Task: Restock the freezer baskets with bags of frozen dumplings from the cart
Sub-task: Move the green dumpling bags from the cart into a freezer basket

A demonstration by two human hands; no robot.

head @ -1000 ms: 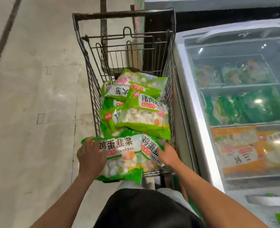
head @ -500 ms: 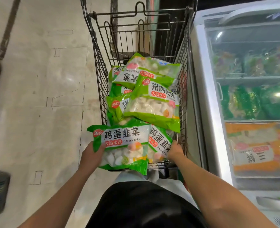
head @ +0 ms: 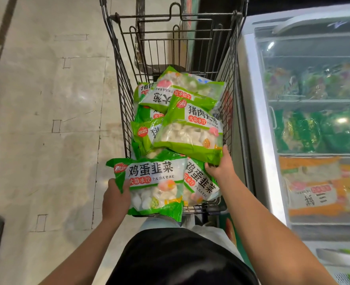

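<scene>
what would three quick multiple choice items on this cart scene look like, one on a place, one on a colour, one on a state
1. Where is the freezer relative to the cart?
A. On its right
B. On its left
C. Behind the person

2. What is the main colour of the dumpling bags in the cart?
A. Blue
B. Green
C. Black

3. What is the left hand doing?
A. Hanging empty
B. Resting on the cart rim
C. Holding the nearest bag

Answers:
1 A, the glass-topped freezer runs along the cart's right side.
2 B, the bags have green borders.
3 C, its grip curls round that bag's left edge, while the right hand holds the pork bag by its corner.
</scene>
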